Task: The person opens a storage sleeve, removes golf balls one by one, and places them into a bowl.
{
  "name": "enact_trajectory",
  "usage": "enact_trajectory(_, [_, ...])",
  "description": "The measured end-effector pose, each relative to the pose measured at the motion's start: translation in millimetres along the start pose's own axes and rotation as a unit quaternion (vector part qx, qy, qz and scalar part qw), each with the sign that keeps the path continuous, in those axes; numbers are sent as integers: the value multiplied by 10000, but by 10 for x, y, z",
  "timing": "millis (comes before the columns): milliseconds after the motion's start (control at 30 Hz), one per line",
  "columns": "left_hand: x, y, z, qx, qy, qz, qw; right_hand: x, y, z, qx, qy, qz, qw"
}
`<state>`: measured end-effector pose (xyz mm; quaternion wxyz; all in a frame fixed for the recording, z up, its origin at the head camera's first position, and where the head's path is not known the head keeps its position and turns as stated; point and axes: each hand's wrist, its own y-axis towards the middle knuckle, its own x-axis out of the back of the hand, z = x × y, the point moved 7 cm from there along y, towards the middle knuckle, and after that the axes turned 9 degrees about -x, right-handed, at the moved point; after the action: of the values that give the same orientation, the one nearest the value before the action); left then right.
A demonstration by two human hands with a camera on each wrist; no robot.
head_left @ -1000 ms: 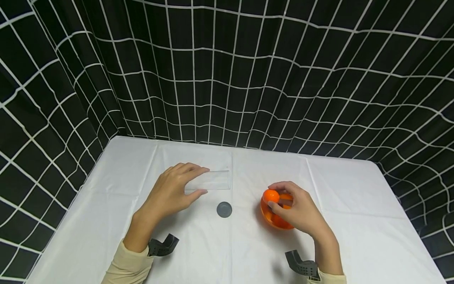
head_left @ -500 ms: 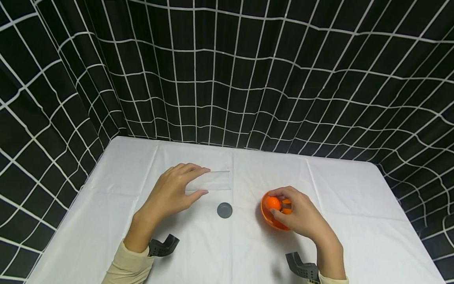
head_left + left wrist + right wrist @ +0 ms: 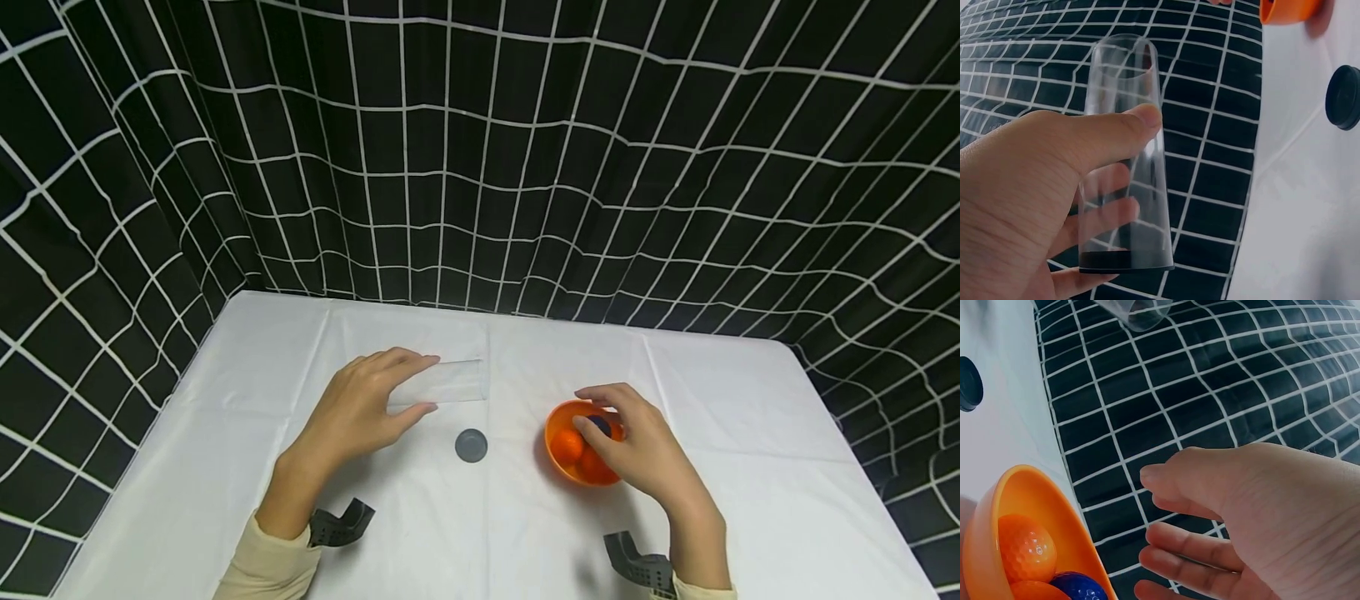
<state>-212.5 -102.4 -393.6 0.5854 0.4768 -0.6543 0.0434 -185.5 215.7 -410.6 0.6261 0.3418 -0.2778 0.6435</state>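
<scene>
My left hand (image 3: 358, 408) grips a clear plastic tube (image 3: 453, 383) lying sideways in the head view. In the left wrist view, thumb and fingers wrap round the tube, and a black cap (image 3: 1105, 259) closes its end by the little finger. My right hand (image 3: 641, 442) hovers over the right side of an orange bowl (image 3: 979, 553), its fingers loosely bent, holding nothing. Inside the bowl lie a dimpled orange golf ball (image 3: 1025, 547), a second orange ball (image 3: 1038, 591) and a dark blue golf ball (image 3: 1079, 586). The right hand partly hides the blue ball in the head view.
A round dark grey cap (image 3: 471, 446) lies flat on the white-covered table (image 3: 420, 517), between the hands and left of the bowl. Behind the table hangs a black curtain with a white grid (image 3: 465, 167). Each wrist wears a black bracket (image 3: 341, 523).
My right hand has lowered an orange ball into the bowl and let go of it; its fingers now stand apart above the bowl. The left hand still holds the tube in the same place.
</scene>
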Motion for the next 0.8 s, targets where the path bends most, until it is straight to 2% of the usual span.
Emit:
enact_trajectory(267, [7,-17,31,118,-190,-84,9997,-4,9,-51,-298,28,36,9995])
enact_trajectory(567, [-9,-21,42,165,-472,-194,9986,9,5,-39,-208,138,-32,9997])
enact_trajectory(800, [-73,-32,90,514,-933,-30,9943,34,-6,-46,-178,244,-71,9995])
